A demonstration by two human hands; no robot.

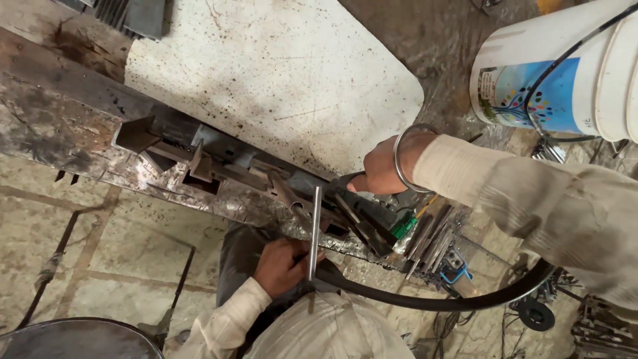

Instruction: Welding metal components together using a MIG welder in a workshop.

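My left hand [284, 264] is closed around the lower end of a thin shiny metal rod [314, 226]. It holds the rod upright against the worn steel beam [80, 143], which runs diagonally across the view. Small angle brackets [199, 163] sit along the top of the beam. My right hand [382, 166], with a metal bangle on the wrist, grips a dark handle [347, 181] just past the rod's upper end. A thick black cable [425, 304] curves from near my left hand off to the right.
A white speckled board [279, 73] lies behind the beam. A white bucket [565, 66] stands at the top right. A pile of short metal strips [432, 236], a green piece [403, 226] and a blue tool [458, 269] lie at the beam's right end. A round dark metal rim [73, 336] is at the bottom left.
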